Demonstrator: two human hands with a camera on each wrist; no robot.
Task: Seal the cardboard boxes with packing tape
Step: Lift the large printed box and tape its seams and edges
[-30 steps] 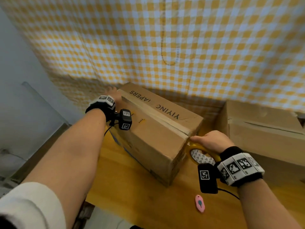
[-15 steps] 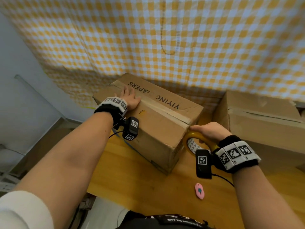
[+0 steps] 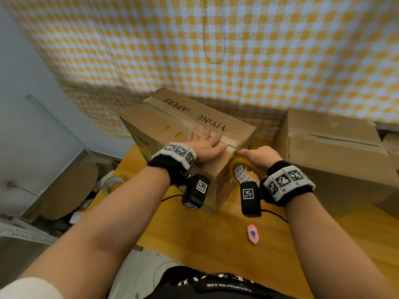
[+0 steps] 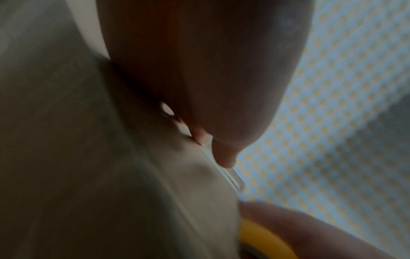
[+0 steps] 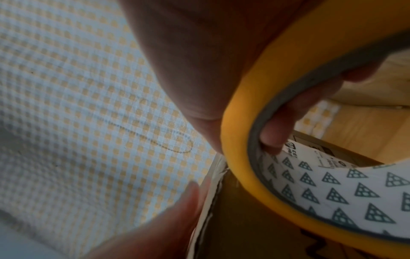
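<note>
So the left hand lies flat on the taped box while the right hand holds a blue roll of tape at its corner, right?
Not quite: the roll of tape is yellow, as the head and right wrist views show. The rest holds: the left hand lies flat on the taped box, and the right hand holds the roll at its corner.

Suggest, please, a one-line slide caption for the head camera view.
Left hand flat on taped box seam; right hand grips yellow tape roll at its edge.

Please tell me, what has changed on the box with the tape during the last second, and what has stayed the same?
The left hand slid along the taped seam of the box, from its far end toward the near corner, and now lies flat beside the right hand. The right hand still holds the yellow tape roll at that corner. The box and the pink cutter stayed put.
</note>
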